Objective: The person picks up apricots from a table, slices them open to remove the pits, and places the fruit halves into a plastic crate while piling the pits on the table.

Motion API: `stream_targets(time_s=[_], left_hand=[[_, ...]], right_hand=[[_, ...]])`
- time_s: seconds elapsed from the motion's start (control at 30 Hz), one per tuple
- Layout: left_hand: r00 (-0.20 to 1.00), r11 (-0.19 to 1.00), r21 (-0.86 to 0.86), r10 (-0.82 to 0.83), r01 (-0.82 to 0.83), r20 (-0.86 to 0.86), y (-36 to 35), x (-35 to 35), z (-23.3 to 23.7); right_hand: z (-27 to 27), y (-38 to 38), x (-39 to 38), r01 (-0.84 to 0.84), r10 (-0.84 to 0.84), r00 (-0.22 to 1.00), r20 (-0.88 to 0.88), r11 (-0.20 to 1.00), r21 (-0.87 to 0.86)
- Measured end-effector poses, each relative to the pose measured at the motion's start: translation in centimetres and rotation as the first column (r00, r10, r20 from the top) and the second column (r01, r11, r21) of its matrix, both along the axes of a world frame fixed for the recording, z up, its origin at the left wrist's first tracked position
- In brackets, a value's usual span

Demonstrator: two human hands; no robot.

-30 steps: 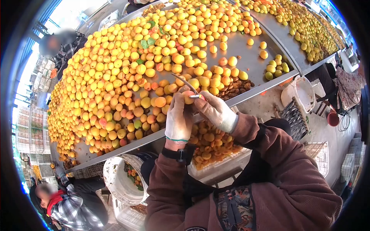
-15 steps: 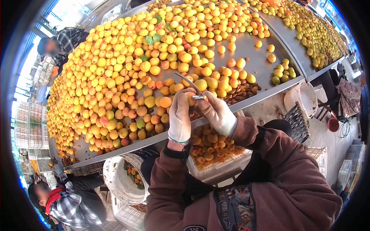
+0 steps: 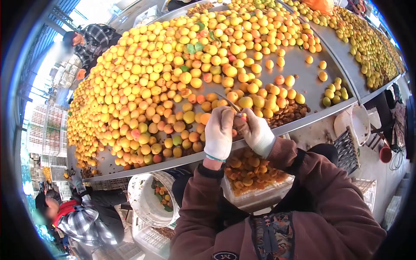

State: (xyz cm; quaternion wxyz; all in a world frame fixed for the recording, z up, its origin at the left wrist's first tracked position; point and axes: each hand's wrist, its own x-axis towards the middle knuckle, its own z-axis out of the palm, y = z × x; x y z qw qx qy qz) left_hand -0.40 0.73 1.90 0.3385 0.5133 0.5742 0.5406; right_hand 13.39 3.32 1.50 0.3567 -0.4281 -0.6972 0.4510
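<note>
One apricot [image 3: 238, 124] is held above the near edge of the bench [image 3: 303, 71], enclosed in the grip of the gloved left hand [image 3: 219, 132]. Only a sliver of it shows between the two gloves. One knife [image 3: 229, 103] is clamped in the closed grip of the gloved right hand [image 3: 258, 132], with the blade pointing up and away over the fruit. Whether the blade has entered the flesh cannot be told.

The work is judged to be at an early stage.

- **Done:** Several dozen halved pieces [image 3: 249, 171] are collected in the one white tray [image 3: 260, 197] directly below the hands. One heap of brown stones [image 3: 291, 113], as far as can be told, lies at the bench edge just beside the right hand.
- **Left:** Several hundred whole apricots [image 3: 173, 78] are spread over the bench, too many to be counted singly.

About seven greenish fruits [image 3: 334, 93] are set apart at the right. One white bucket [image 3: 145, 208] holding scraps is placed below the bench, left of the tray. A second bench [image 3: 372, 47], likewise loaded, is seen at the upper right. Two other people are present: a far co-worker [image 3: 93, 39] at the upper left and a near co-worker [image 3: 80, 223] low at the left.
</note>
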Motion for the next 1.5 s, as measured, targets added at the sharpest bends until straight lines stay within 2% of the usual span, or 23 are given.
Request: stream_targets(time_s=[0.03,0.1,0.13,0.17,0.23,0.27,0.3,0.33,0.47,0.7,0.83,0.87,0.9,0.97,1.0,1.03,1.1,1.17,1.23,1.3,1.37,1.43,1.5], left_hand=[[1.0,1.0,0.005,0.0,0.0,-0.007,0.2,-0.2,0.0],[0.912,0.98,0.187,0.138,-0.069,-0.385,0.4,-0.2,0.0],[0.9,0.981,0.167,0.16,-0.098,-0.405,0.2,0.0,0.1],[0.932,0.979,0.14,0.186,-0.148,-0.312,0.2,0.1,0.3],[0.979,0.987,-0.057,0.157,-0.15,0.133,0.7,-1.4,-1.7],[0.949,0.994,-0.1,0.071,-0.041,0.308,0.4,-2.1,-0.9],[0.77,0.995,-0.084,0.089,-0.046,0.632,0.3,-1.1,0.0],[0.734,0.997,-0.071,0.042,0.008,0.678,0.2,-1.2,-0.3],[0.646,0.995,-0.037,-0.031,0.091,0.763,-0.5,-0.7,-0.6],[0.631,0.997,0.019,-0.065,0.078,0.773,-1.0,0.3,-0.9],[0.586,0.985,0.105,-0.166,0.137,0.793,-1.6,1.0,-1.1],[0.586,0.991,0.098,-0.134,0.093,0.799,-1.5,1.3,-1.6],[0.61,0.985,0.12,-0.172,0.126,0.773,-1.6,1.1,-1.6],[0.781,0.994,0.076,-0.107,0.076,0.615,-1.2,1.1,-1.0],[0.899,1.0,-0.009,-0.018,0.024,0.438,-1.1,1.1,-0.5],[0.973,0.983,0.157,0.125,-0.096,-0.194,-1.4,0.9,0.1],[0.992,0.989,0.125,0.062,-0.076,0.113,-1.0,1.2,-0.7],[0.991,0.983,0.153,0.088,-0.102,0.1,-1.2,1.6,-0.8],[0.826,0.998,-0.006,0.056,-0.064,0.561,-1.3,2.0,-0.5],[0.794,0.995,-0.056,0.104,-0.087,0.599,-1.8,2.5,-0.1],[0.682,0.993,-0.116,0.062,0.033,0.729,-2.1,1.9,0.0],[0.686,0.998,-0.035,-0.008,0.049,0.727,-2.2,1.8,-0.2],[0.677,0.995,-0.08,0.018,0.061,0.736,-2.5,1.9,-0.3]], right_hand=[[0.1,0.4,0.1,0.0,0.0,1.0,-0.007,1.0,0.005],[0.3,0.9,0.5,-0.037,-0.039,0.941,0.336,0.976,0.216],[0.6,1.0,0.5,-0.041,-0.065,0.917,0.393,0.966,0.255],[0.1,1.3,0.9,-0.054,-0.058,0.922,0.384,0.961,0.273],[-1.9,1.5,1.1,-0.003,-0.058,0.967,0.248,0.972,0.235],[-1.5,1.2,1.1,0.002,-0.063,0.966,0.249,0.972,0.236],[-0.9,0.7,0.9,-0.049,0.048,0.998,0.042,0.998,0.045],[-0.3,0.1,0.8,-0.141,0.115,0.976,-0.185,0.981,-0.134],[-0.2,-1.0,0.6,-0.223,0.188,0.966,-0.175,0.952,-0.209],[-0.8,-2.3,0.5,-0.162,0.138,0.971,-0.197,0.981,-0.11],[-2.0,-2.8,0.2,-0.053,0.053,0.999,0.006,0.998,-0.046],[-2.0,-2.9,0.2,-0.04,0.04,0.999,-0.021,0.999,0.015],[-2.1,-3.0,0.3,-0.008,0.011,0.999,-0.032,0.996,0.084],[-1.9,-2.8,0.5,-0.011,0.012,0.999,-0.038,0.999,0.037],[-1.6,-2.6,0.5,-0.008,0.01,0.999,-0.053,0.999,0.036],[-1.2,-2.5,0.6,-0.002,0.004,0.998,-0.064,0.999,0.034],[-0.9,-2.7,0.7,-0.023,0.024,0.999,-0.049,0.999,0.032],[-1.0,-2.9,0.7,-0.022,0.024,0.999,-0.043,0.999,0.038],[-2.2,-2.8,0.4,-0.026,0.028,0.999,-0.04,0.998,0.056],[-2.5,-2.8,0.6,0.005,-0.039,0.977,0.212,0.987,0.161],[-3.0,-2.7,0.8,-0.004,-0.034,0.983,0.182,0.979,0.204],[-2.1,-2.9,1.0,-0.02,-0.041,0.964,0.263,0.975,0.223],[-1.8,-2.8,1.1,-0.037,-0.009,0.965,0.261,0.985,0.17]])
